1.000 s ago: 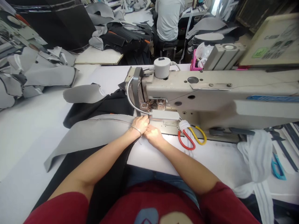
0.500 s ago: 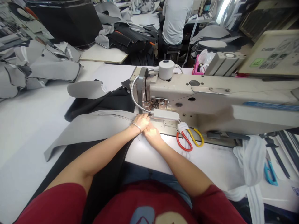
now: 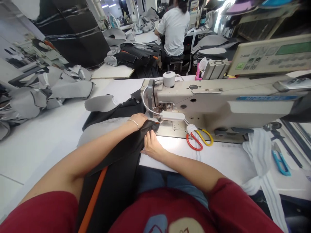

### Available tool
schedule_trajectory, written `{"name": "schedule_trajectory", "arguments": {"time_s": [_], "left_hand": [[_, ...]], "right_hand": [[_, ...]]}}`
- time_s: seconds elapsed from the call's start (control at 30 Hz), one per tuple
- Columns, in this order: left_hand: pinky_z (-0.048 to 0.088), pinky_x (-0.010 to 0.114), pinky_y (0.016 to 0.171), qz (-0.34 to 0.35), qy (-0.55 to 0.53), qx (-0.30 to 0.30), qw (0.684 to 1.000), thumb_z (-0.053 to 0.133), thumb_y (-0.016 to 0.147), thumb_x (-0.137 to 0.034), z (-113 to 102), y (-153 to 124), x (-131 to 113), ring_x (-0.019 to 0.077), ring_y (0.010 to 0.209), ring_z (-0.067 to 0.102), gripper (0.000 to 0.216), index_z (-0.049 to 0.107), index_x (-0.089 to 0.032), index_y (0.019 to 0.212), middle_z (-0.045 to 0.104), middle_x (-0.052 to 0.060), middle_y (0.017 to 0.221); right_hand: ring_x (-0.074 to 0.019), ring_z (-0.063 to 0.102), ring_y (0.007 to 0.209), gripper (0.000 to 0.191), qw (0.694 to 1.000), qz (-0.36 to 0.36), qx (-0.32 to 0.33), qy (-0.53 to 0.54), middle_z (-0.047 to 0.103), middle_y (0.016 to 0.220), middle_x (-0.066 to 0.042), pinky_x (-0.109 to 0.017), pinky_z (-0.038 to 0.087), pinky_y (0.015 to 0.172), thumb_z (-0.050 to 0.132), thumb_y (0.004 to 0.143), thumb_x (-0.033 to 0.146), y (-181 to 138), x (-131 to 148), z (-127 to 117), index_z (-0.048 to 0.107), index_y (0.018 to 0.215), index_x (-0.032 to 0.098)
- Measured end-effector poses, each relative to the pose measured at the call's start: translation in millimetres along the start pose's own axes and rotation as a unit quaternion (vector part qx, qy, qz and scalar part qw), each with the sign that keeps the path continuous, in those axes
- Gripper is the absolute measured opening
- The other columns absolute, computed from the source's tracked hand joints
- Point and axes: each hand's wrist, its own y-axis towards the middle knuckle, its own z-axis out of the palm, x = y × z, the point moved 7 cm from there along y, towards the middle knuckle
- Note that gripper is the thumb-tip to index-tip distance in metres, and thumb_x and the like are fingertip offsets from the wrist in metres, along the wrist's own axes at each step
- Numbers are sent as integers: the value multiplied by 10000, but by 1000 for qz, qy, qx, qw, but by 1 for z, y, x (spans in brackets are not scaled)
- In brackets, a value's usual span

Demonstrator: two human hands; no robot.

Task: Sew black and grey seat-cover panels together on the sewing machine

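Observation:
A long fabric piece [image 3: 121,152], grey on one side and black on the other, lies across the table with its end at the needle area of a sewing machine [image 3: 170,94]. My left hand [image 3: 139,119], a bracelet at its wrist, is closed on the piece just left of the presser foot; black fabric covers some of its fingers. Against the black edge nearer my body rests my right hand [image 3: 153,145], its fingers stretched out and its thumb apart. An orange strip [image 3: 93,200] runs down the black fabric. Above my hands, a white lamp [image 3: 173,116] lights the sewing spot.
Scissors [image 3: 194,142] with red and yellow handles lie right of the needle area. Farther right are a white elastic band [image 3: 261,155] and blue-handled snips [image 3: 280,163]. Grey cut pieces [image 3: 48,92] are heaped at left. A person [image 3: 175,30] sits beyond the machine.
The fabric has turned over near my hands, so its black side and an orange strip now show. My right hand has drawn back from my left and opened. The head view has tilted up.

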Motion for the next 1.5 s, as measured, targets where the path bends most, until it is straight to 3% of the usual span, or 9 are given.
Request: {"name": "schedule_trajectory", "arguments": {"time_s": [0.13,0.3,0.37,0.43,0.53,0.67,0.9,1.1,1.5], "left_hand": [[413,284,721,25,-20,2,999,298,840,-326,-14,6,-30,213,905,542,334,578,-181,949,587,86,976],[435,271,690,-31,-32,81,996,530,672,-471,2,13,-26,221,862,564,406,576,-197,967,605,82,953],[440,260,653,-35,-35,124,991,584,628,-407,13,13,-22,216,841,569,374,586,-205,943,611,70,933],[437,265,639,-32,-35,138,989,551,668,-317,20,12,-23,209,828,570,283,590,-212,928,615,64,909],[422,316,666,-16,5,73,997,392,776,-188,17,10,-30,219,822,559,245,599,-169,906,609,104,878],[394,367,677,51,72,-53,995,250,801,-77,8,2,-44,250,825,532,354,600,-50,839,567,183,806],[413,274,592,-9,48,-48,998,219,851,-159,37,-13,-59,168,720,543,354,558,-93,934,490,133,920],[405,259,603,-58,12,-119,991,174,867,-159,41,-19,-70,151,733,543,387,437,-108,1147,469,148,1063],[402,255,638,-64,-89,-151,982,236,861,-200,47,-17,-64,147,813,557,337,528,-211,1028,435,28,1261]], "right_hand": [[-412,471,970,461,996,-26,81,40,593,976,-207,-674,273,770,432,775,484,23,11,1,648,902,96],[-441,365,1088,648,982,17,186,43,426,1222,-221,-680,236,813,513,660,581,32,40,16,536,1121,127],[-437,338,1120,630,971,-34,230,56,465,1186,-216,-669,224,845,579,621,549,27,71,28,557,1083,121],[-382,387,1113,498,969,-127,199,78,508,1142,-204,-628,243,882,583,679,442,22,104,31,561,1053,114],[-287,453,1081,370,979,-188,35,73,486,1162,-219,-529,263,939,449,803,250,17,125,18,487,1115,53],[-238,508,1009,316,971,-207,-88,81,505,1117,-239,-435,347,887,350,828,147,11,121,3,473,1077,-3],[-105,558,821,174,943,-216,-8,255,624,852,-49,-219,429,673,377,804,141,-1,107,-6,545,829,179],[-104,541,910,273,907,-198,12,371,628,949,-17,-201,420,746,448,717,164,-27,95,-6,560,965,172],[-113,529,958,331,881,-248,43,400,624,985,-19,-191,389,836,445,700,150,-38,86,-10,568,1007,146]]}}
